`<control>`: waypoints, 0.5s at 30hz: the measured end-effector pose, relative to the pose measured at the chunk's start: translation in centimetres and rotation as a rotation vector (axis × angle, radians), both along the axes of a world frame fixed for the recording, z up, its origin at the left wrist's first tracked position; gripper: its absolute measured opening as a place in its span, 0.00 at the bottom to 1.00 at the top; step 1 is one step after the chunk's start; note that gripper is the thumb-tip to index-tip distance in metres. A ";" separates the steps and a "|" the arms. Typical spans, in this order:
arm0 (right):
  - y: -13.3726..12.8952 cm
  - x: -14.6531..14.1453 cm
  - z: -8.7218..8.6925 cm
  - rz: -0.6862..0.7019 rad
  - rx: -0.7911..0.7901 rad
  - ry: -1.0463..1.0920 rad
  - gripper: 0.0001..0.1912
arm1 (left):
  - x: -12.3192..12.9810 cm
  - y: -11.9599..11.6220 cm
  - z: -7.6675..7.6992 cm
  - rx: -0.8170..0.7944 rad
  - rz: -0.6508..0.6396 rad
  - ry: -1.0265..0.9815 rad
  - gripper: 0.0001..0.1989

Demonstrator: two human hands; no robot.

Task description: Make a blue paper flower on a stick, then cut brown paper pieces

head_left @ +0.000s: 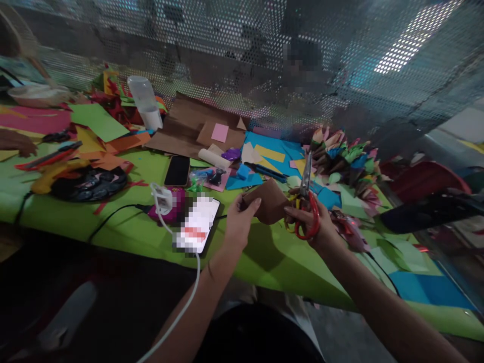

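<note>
Between my two hands is a piece of brown paper (pixel 269 200), raised over the green table cover (pixel 260 267). My left hand (pixel 242 220) pinches its left edge, thumb on top. With my right hand (pixel 315 219) I hold scissors (pixel 307 176) with red and yellow handles, their blades pointing up and away from me. The fingertips of that hand also touch the right edge of the paper. Just left of my left hand lies a lit phone (pixel 200 222) with a white cable. Paper scraps and a blue cutter (pixel 270 173) lie beyond the paper.
Bunched paper flowers (pixel 344 156) stand at the back right. A hot glue gun (pixel 353 232) lies by my right forearm. A clear bottle (pixel 145 103), a dark phone (pixel 177 171) and brown sheets (pixel 181 121) are farther back. Another person's hand (pixel 17 142) shows at far left.
</note>
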State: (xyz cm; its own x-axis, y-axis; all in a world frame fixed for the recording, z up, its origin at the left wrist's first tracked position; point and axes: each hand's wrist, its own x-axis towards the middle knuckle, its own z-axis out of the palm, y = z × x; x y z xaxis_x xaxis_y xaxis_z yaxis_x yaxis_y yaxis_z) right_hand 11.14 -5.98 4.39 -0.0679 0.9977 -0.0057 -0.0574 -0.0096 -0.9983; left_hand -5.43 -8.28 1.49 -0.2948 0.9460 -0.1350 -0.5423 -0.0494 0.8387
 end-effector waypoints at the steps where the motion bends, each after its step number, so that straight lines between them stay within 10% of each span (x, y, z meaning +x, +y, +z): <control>1: -0.1 0.0 0.0 0.006 -0.001 0.005 0.30 | 0.0 0.0 0.1 0.000 0.001 -0.026 0.16; 15: -0.9 0.7 0.3 0.115 0.022 -0.062 0.30 | 0.1 -0.1 -0.4 -0.100 -0.086 0.008 0.21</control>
